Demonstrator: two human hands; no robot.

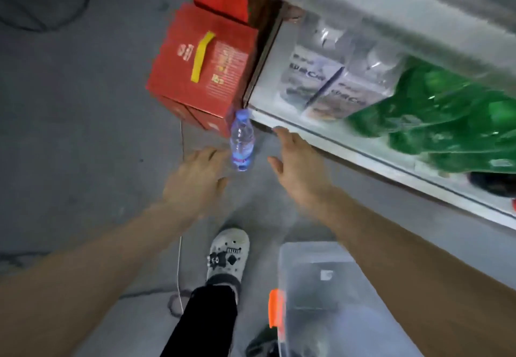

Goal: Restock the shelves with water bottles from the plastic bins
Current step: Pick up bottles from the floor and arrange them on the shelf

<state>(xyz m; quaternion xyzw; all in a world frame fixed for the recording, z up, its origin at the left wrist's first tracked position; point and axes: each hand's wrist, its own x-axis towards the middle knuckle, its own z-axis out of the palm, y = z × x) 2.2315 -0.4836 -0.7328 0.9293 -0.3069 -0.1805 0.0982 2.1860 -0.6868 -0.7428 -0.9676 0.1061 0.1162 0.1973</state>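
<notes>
A small clear water bottle [241, 141] with a pale blue cap stands or hangs, cap pointing away from me, between my two hands, just off the corner of the white bottom shelf [329, 144]. My left hand [195, 180] reaches at it from the left with loosely spread fingers; I cannot tell whether the fingertips touch it. To its right, my right hand [296, 166] is spread flat, its fingertips at the shelf's front edge and apart from the bottle. A clear plastic bin [315, 300] with an orange latch sits on the floor below my right forearm.
The shelf holds shrink-wrapped packs of water bottles [326, 83] and green bottles [446, 116]. Red cartons [203, 69] are stacked on the floor left of the shelf. My foot in a white clog [227, 256] is on the grey floor, beside a thin white cable [178, 270].
</notes>
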